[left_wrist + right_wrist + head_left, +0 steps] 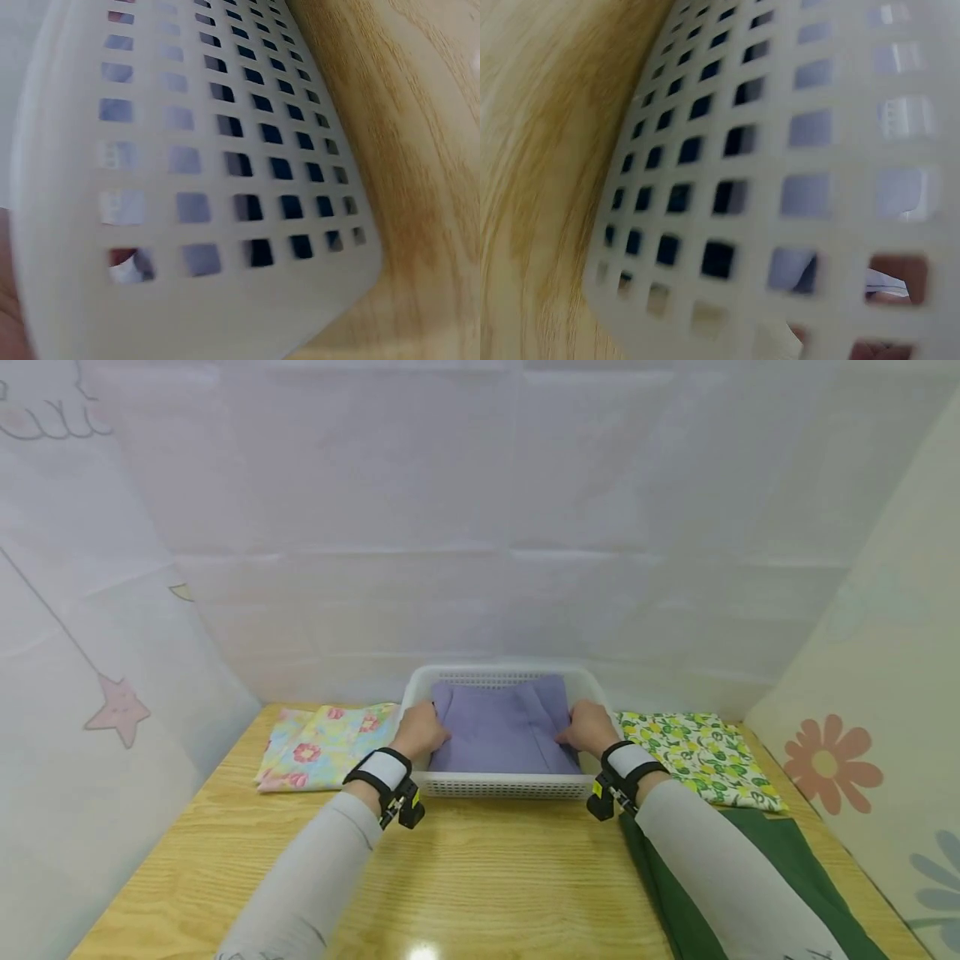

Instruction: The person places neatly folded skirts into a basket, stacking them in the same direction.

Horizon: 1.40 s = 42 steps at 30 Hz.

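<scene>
A folded purple cloth (498, 731) lies inside a white perforated plastic basket (506, 785). My left hand (422, 731) reaches over the basket's left side and grips the cloth's left edge. On the opposite side, my right hand (590, 728) holds the cloth's right edge, thumb toward the middle. The left wrist view is filled by the basket wall (187, 307), with purple showing through its upper holes and something dark blue through the lower ones. Part of the right hand's fingers (900, 274) shows through holes in the right wrist view.
Left of the basket lies a pastel floral cloth (322, 752). A lemon-print cloth (693, 756) is on the right, and a dark green cloth (780, 852) lies nearer, partly under my right forearm. The wooden table (495, 877) meets white hanging sheets (480, 527) behind.
</scene>
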Available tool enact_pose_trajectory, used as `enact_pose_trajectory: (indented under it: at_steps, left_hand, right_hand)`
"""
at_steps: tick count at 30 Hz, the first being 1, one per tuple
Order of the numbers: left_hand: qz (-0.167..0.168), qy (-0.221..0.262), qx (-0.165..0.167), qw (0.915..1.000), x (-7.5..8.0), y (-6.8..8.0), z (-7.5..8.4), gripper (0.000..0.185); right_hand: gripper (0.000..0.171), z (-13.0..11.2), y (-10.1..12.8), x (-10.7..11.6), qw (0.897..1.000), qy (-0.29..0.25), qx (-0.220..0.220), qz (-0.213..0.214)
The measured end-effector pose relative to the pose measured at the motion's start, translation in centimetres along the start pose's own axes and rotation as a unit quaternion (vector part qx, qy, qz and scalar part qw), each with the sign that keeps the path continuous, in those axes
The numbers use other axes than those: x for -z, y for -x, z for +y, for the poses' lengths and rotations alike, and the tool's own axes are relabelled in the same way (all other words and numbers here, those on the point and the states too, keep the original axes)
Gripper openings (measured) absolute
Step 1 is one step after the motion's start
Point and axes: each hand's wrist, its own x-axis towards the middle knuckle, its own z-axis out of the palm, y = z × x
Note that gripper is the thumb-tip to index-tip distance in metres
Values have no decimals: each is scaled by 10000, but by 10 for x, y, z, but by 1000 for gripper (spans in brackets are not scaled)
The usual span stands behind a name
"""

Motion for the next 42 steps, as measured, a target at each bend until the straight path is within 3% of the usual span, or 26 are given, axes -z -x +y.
enact_pose_trajectory:
  at_steps: [4,8,13,15,20,23,25,30,33,35,38,42]
  left_hand:
    - [20,6,-202,9998,22,9,-5,18]
    - [-32,299,-268,9992,50,24,-22,38]
    - [292,479,-500,9972,80,50,-62,35]
    - [480,328,-532,9969,88,61,-80,34]
    - [843,-238,-550,9946,100,83,-123,31]
    - [865,-560,-430,9937,102,92,-150,29]
    - [815,-728,-335,9934,100,96,-166,29]
    - [648,-1049,21,9924,93,102,-193,30]
    - [517,-1173,305,9913,89,102,-202,32]
    - [448,-1226,446,9904,87,102,-207,32]
    - [407,-1234,556,9900,83,102,-214,32]
    - [455,-1241,520,9899,82,100,-218,30]
  right_hand:
    - [48,0,6,4,9995,170,254,-96]
    - [51,-3,11,11,9975,428,551,-56]
    - [13,-14,15,18,9951,645,738,155]
    - [23,-24,20,19,9917,688,1004,419]
    - [23,-76,42,17,9767,253,1875,1012]
    - [23,-117,58,5,9576,-8,2630,1173]
    - [22,-142,69,-10,9349,-1,3306,1292]
    - [20,-187,93,-49,8648,419,4862,1184]
    - [21,-201,99,-75,8444,811,5217,911]
    - [22,-206,98,-94,8413,1036,5250,773]
    - [26,-209,91,-119,8469,1248,5136,579]
    - [29,-210,78,-147,8660,1427,4776,391]
